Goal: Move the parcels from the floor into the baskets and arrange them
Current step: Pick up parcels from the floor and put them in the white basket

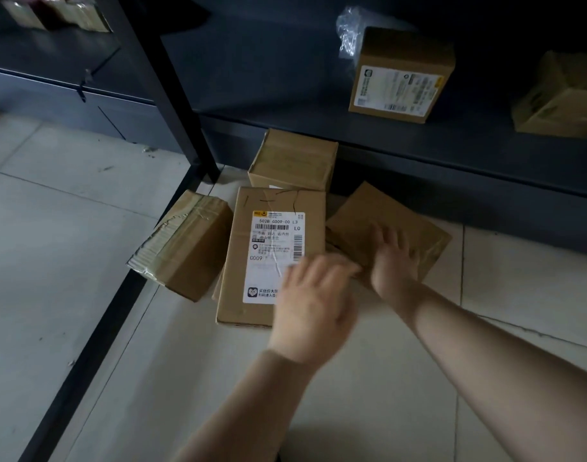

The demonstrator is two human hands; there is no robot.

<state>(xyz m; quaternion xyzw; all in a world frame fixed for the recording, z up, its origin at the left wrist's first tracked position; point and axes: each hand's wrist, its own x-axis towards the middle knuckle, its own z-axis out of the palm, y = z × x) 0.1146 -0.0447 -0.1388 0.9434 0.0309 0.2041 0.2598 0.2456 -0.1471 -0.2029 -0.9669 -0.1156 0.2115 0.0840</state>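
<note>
Down on the pale tiled floor (pixel 68 248) lie four brown cardboard parcels, clustered by the dark metal shelf (pixel 418 145). Centre is the long flat parcel (pixel 268 241) bearing a white printed label; left of it the taped parcel (pixel 185 245), wrapped in glossy clear tape, sits tilted; beyond it the far parcel (pixel 293 160) is squat and blocky. The right hand (pixel 393 258) rests with fingers spread flat on the right parcel (pixel 385 228), gripping nothing. The left hand (pixel 313 311) hovers blurred over the long parcel's near right corner, fingers loosely extended. Two more boxes stand on the shelf, one labelled box (pixel 400 75) with crinkled clear plastic (pixel 348 28) behind it, one box at right (pixel 562 98).
</note>
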